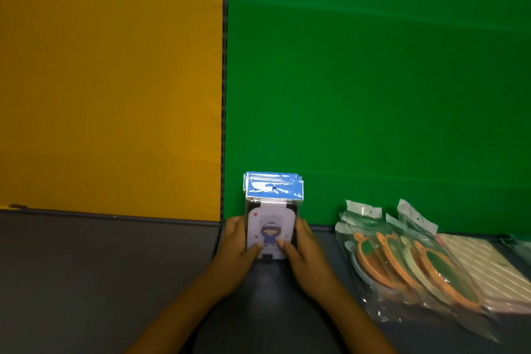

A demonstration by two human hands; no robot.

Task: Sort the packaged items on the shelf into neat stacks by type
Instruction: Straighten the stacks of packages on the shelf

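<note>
Blue-topped, clear-wrapped packets form a squared stack (273,210) on the dark grey shelf (100,261), close to the green back panel (373,80) beside its seam with the yellow panel (109,80); the top packet shows a white card with a small cartoon figure in blue. Left hand (237,241) and right hand (303,247) clasp the stack's two sides, each grip holding it with thumb laid on the card. Well to the right, bagged orange-and-green round items (402,261) lie fanned and overlapping, with a striped pack (482,264) partly beneath them.
</note>
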